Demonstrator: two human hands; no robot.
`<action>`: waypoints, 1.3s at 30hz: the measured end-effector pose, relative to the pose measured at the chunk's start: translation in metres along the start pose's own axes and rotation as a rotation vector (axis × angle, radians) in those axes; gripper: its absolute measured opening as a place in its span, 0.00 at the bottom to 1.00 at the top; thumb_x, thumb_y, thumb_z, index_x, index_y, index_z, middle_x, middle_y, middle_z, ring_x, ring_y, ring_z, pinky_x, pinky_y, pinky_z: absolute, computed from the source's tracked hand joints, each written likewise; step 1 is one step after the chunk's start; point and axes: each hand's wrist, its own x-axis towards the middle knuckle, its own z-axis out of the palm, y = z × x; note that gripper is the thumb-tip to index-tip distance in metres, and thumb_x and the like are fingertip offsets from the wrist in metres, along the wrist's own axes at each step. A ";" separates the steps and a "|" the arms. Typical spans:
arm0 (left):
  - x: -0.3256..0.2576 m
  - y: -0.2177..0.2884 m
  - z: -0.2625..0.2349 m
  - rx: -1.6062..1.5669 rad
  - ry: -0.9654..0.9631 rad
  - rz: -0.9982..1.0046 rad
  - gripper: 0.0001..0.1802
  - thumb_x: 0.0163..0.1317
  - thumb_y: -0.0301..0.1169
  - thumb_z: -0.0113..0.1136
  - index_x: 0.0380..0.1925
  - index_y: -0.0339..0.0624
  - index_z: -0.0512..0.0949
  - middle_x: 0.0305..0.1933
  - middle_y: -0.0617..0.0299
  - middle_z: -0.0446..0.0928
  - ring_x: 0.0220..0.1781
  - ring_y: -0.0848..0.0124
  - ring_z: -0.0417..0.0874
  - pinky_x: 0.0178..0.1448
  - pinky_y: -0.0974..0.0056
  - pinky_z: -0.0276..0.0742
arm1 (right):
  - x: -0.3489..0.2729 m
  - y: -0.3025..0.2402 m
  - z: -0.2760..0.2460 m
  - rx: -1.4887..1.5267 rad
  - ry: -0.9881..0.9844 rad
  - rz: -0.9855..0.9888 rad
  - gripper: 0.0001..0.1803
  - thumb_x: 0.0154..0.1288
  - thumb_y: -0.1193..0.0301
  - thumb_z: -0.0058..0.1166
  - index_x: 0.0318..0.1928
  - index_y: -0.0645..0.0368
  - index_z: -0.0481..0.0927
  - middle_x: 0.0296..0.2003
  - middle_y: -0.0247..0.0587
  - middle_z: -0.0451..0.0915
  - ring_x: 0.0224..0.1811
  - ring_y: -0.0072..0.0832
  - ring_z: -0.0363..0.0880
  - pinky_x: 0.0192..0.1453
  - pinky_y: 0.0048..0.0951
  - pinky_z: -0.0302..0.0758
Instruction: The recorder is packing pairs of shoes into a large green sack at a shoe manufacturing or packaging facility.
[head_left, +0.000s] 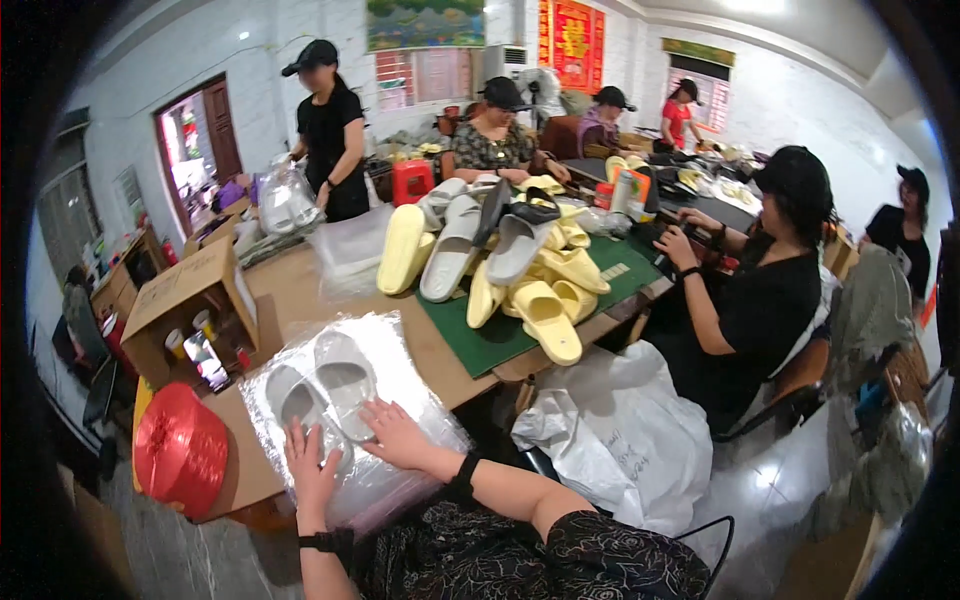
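Observation:
A pair of grey slide slippers (345, 378) lies side by side on the near table, toes pointing away from me. Shiny clear plastic bags (408, 385) spread around and under them; the pair seems to be inside the top one. My left hand (312, 468) rests with fingers apart at the heel end of the left slipper. Flat and spread, my right hand (396, 436) presses on the plastic beside the right slipper's heel. Neither hand grips anything.
A red roll of plastic twine (180, 450) stands at the left edge. Beyond it are a phone (206, 362) and an open cardboard box (185, 300). Yellow, grey and black slippers (545, 315) pile on a green mat (450, 340). Co-workers sit and stand around; a white sack (625, 430) is at right.

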 end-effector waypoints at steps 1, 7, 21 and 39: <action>0.000 0.001 0.001 -0.005 -0.003 0.021 0.34 0.58 0.41 0.64 0.65 0.43 0.70 0.79 0.49 0.50 0.80 0.48 0.44 0.79 0.46 0.41 | 0.000 0.002 0.001 -0.019 0.015 0.021 0.37 0.66 0.52 0.55 0.68 0.60 0.64 0.71 0.51 0.59 0.76 0.47 0.52 0.77 0.50 0.50; -0.005 0.005 -0.006 -0.020 0.019 -0.010 0.33 0.60 0.44 0.63 0.64 0.44 0.71 0.79 0.51 0.50 0.80 0.48 0.44 0.78 0.45 0.40 | 0.002 0.014 -0.003 0.129 0.009 -0.053 0.38 0.63 0.53 0.59 0.67 0.61 0.66 0.69 0.52 0.62 0.73 0.49 0.56 0.76 0.47 0.54; -0.003 -0.002 -0.001 -0.020 0.005 -0.025 0.35 0.61 0.49 0.62 0.65 0.47 0.71 0.79 0.52 0.49 0.81 0.50 0.43 0.78 0.42 0.39 | 0.002 0.026 -0.007 0.280 0.089 -0.138 0.35 0.58 0.58 0.66 0.62 0.61 0.71 0.65 0.54 0.68 0.70 0.51 0.63 0.73 0.44 0.61; -0.006 -0.023 0.014 0.005 0.026 -0.002 0.38 0.61 0.58 0.57 0.68 0.54 0.69 0.80 0.54 0.48 0.81 0.51 0.40 0.78 0.42 0.41 | 0.008 0.017 -0.022 0.311 0.011 -0.118 0.31 0.56 0.62 0.67 0.57 0.66 0.75 0.63 0.60 0.69 0.68 0.53 0.65 0.71 0.44 0.64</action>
